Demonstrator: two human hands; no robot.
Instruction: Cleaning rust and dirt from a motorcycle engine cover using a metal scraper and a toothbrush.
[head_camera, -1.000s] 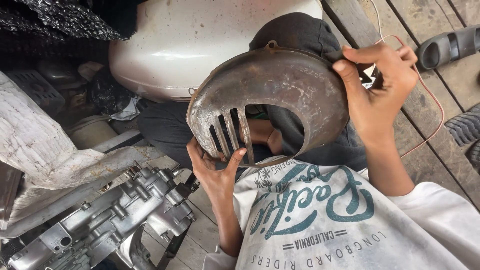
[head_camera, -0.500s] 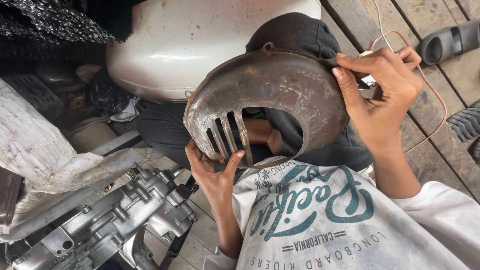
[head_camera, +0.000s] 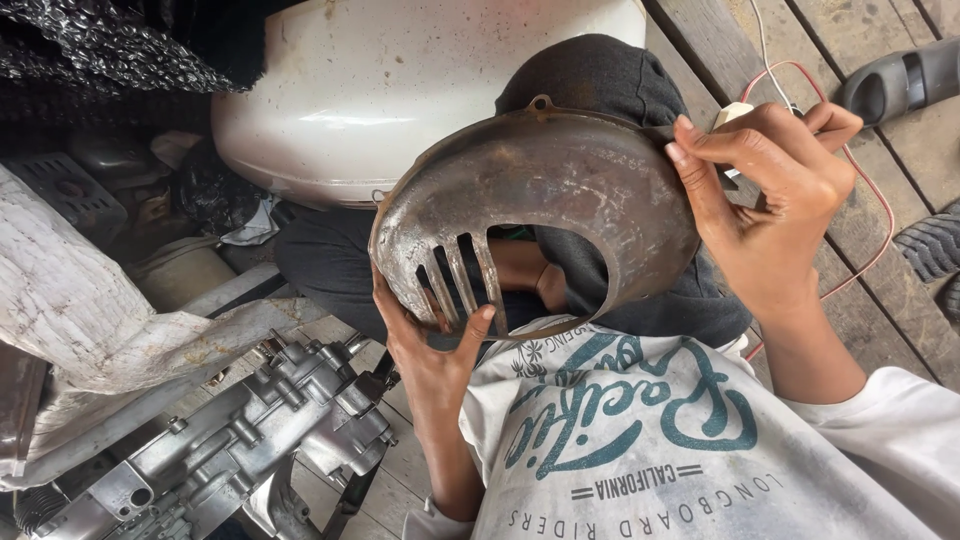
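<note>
A domed metal cover (head_camera: 545, 205), dull grey-brown, scuffed and rust-stained, sits at the centre of the view, held up between both hands. It is rounded like a shell, with a small tab with a hole at its 12 o'clock edge, three long slots cut near 7 o'clock and a wide curved cut-out beside them. The left hand (head_camera: 430, 345) has its grip clamped on the slotted lower rim at 7 o'clock, thumb pressed against a slat. The right hand (head_camera: 770, 195) has its grip closed on the rim at 3 o'clock, fingertips flat on the outer dome. At 11 o'clock lies a smooth, glossy cream body panel (head_camera: 400, 90). At 8 o'clock rests a ribbed cast-aluminium engine casing (head_camera: 230, 450). Weathered wooden planks (head_camera: 880, 250) run at 3 o'clock, crossed by a thin red wire (head_camera: 880, 215).
</note>
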